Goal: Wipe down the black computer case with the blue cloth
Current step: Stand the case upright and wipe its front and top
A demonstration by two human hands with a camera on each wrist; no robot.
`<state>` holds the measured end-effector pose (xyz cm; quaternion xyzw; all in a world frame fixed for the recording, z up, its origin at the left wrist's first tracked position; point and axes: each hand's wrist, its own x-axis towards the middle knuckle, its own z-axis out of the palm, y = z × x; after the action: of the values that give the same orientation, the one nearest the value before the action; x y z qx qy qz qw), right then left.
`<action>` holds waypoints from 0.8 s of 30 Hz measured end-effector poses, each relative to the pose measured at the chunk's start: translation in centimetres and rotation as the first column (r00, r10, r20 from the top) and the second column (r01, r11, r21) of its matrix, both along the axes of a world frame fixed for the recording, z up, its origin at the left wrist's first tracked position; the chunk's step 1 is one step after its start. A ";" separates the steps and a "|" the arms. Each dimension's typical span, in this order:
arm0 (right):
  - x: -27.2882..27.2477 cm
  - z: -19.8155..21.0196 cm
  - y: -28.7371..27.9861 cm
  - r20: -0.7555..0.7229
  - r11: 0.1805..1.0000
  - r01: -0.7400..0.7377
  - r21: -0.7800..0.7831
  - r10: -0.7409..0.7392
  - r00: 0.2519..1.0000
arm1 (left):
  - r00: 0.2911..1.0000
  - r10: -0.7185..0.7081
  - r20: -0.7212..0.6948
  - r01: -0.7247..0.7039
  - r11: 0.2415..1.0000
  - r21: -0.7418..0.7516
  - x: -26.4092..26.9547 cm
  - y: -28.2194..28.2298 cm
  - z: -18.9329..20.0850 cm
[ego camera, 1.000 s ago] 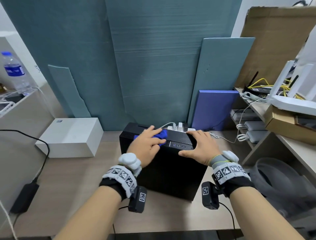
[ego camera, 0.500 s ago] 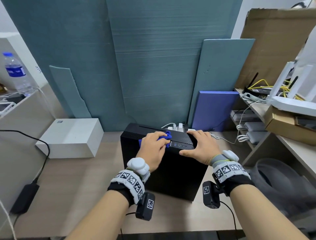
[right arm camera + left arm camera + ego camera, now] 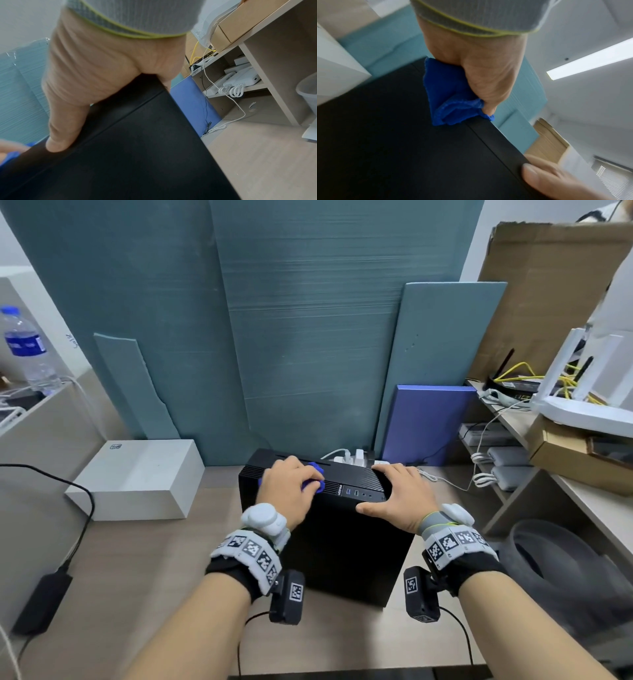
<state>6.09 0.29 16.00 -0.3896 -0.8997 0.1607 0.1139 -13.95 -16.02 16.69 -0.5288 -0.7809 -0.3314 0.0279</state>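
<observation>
The black computer case (image 3: 346, 553) stands upright on the desk. My left hand (image 3: 291, 491) lies on its top at the near left, fingers curled round the bunched blue cloth (image 3: 313, 481) and pressing it to the case. From the left wrist, the blue cloth (image 3: 450, 102) hangs over the case's top edge (image 3: 496, 139) under my palm. My right hand (image 3: 400, 494) rests flat on the top right of the case, fingers spread, thumb along the front edge. Seen from the right wrist, its thumb (image 3: 63, 129) presses the case (image 3: 137, 155).
A white box (image 3: 137, 481) sits left of the case. Teal foam boards (image 3: 308, 337) and a blue panel (image 3: 424, 422) lean behind. A power strip with white plugs (image 3: 352, 457) is just behind the case. Shelves with cables and chargers (image 3: 496, 467) stand right; a bin (image 3: 565, 570) is lower right.
My left hand has drawn the blue cloth back and leftward across the case top, toward me. The right hand has stayed where it was.
</observation>
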 end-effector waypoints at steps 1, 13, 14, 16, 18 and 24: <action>0.0 0.0 0.0 0.002 1.000 -0.001 0.001 0.001 1.000 | 0.999 -0.033 -0.006 0.033 0.999 -0.014 1.2 0.7 0.2; 0.1 -0.3 0.3 -0.010 1.000 -0.007 0.012 0.007 1.000 | 0.967 0.254 0.007 -0.254 0.967 0.036 -4.3 -1.5 -0.1; 0.1 -0.3 0.2 -0.012 1.000 -0.008 0.017 0.009 1.000 | 0.950 0.312 0.020 -0.313 0.950 0.019 -5.3 -1.9 0.1; 0.3 -0.3 0.0 -0.018 1.000 -0.012 0.022 0.012 1.000 | 0.912 0.409 0.022 -0.409 0.912 -0.024 -6.6 -2.1 0.6; 0.4 -0.2 -0.2 -0.020 1.000 -0.015 0.023 0.015 1.000 | 0.890 0.454 0.041 -0.451 0.890 -0.068 -7.4 -1.6 0.9; 0.6 -0.1 -0.3 -0.028 1.000 -0.013 0.022 0.013 1.000 | 0.937 0.335 -0.101 -0.349 0.915 -0.201 -6.0 -0.4 1.7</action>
<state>6.65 0.02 15.92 -0.3801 -0.9022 0.1572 0.1299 -19.94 -16.44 18.41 -0.3943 -0.8913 -0.2173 0.0532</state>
